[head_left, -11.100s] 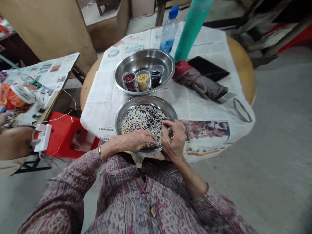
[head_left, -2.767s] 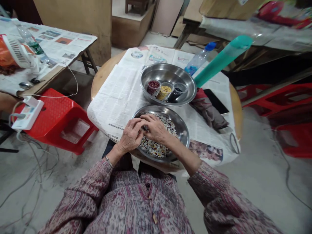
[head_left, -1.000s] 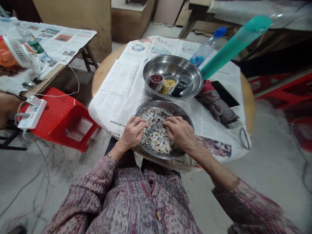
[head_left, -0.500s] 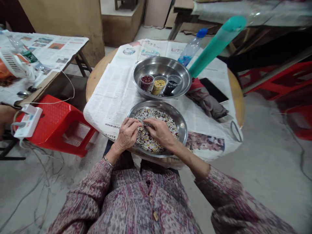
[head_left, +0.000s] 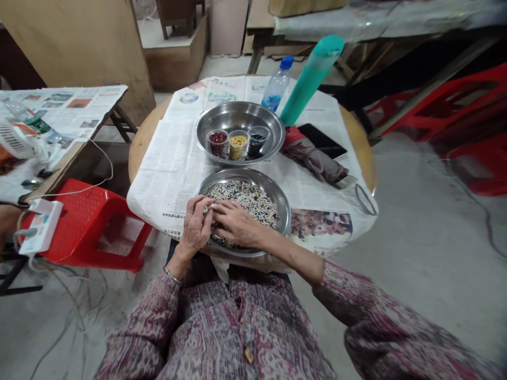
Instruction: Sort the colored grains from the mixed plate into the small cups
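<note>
Mixed grains (head_left: 251, 197): a flat layer on the floor of the front basin (head_left: 284, 199), mostly white, with black, yellow and dark red among them; no clear long axis.
Grains from hands: the uncovered spread lies to the right of the meeting fingertips and beyond them, toward the bench's far edge.
Nearer hand: the right hand (head_left: 236, 225) — it reaches in over the grains, its forearm crossing the basin's near right rim; the left hand (head_left: 194, 224) is at the left rim.
Grip: fingers of both hands bent, tips brought together over the basin's left part; whether any grains are pinched there, I cannot tell.
Front basin: at the near edge of the bench (head_left: 137, 150), on newspaper (head_left: 158, 169).
Rear basin (head_left: 204, 126): just beyond the front one, toward the far edge, with three clear cups along its near side.
Left cup (head_left: 218, 145): dark red beans.
Middle cup (head_left: 237, 146): yellow grains.
Right cup (head_left: 257, 142): black grains, filled lower than the other two.
Bench's right side: a blue-capped bottle (head_left: 276, 89) and a green tube (head_left: 311, 82) just behind the rear basin — a folded grey-and-red cloth item (head_left: 312, 158) nearer the right edge.
</note>
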Demonstrator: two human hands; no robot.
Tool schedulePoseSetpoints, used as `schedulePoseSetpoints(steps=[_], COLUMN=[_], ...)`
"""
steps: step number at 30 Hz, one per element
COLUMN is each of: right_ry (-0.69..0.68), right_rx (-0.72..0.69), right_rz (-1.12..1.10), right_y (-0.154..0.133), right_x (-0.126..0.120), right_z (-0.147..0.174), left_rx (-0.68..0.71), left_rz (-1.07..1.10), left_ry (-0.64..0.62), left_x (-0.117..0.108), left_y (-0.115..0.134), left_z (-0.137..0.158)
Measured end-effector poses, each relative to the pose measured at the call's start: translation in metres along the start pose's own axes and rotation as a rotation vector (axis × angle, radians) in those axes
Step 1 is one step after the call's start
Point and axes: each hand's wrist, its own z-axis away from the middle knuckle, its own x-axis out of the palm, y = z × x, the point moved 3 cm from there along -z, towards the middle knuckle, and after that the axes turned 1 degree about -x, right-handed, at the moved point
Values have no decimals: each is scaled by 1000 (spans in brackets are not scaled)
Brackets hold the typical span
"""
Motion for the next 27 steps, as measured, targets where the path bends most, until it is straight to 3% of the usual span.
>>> schedulePoseSetpoints(steps=[3,6,12,15,17,20,23,27], right_ry=[-83,-97,53,133,137,105,55,-20], right_rx=[-120,-92,319,539,588,491,296,16], right_rz=[-19,9,176,218,183,5,-180,-110], right_y=[0,17,62,69,65,48,23,-5], right_x=[-13,-27,-38,-34,-28,-17,-10,-5], right_z=[26,50,51,36,27,19,16,12], left_rx=[15,28,32,32,39,39,32,21], left_rz=[2,5,1,-16,-18,-9,-2,-8], left_ry=[-6,-3,0,-8,-6,-2,-6,-1], left_x=[0,0,1,1,1,0,0,0], left_y=[0,0,-2,-2,-2,-1,0,0], left_z=[-1,-2,-2,-2,-3,-3,-3,-3])
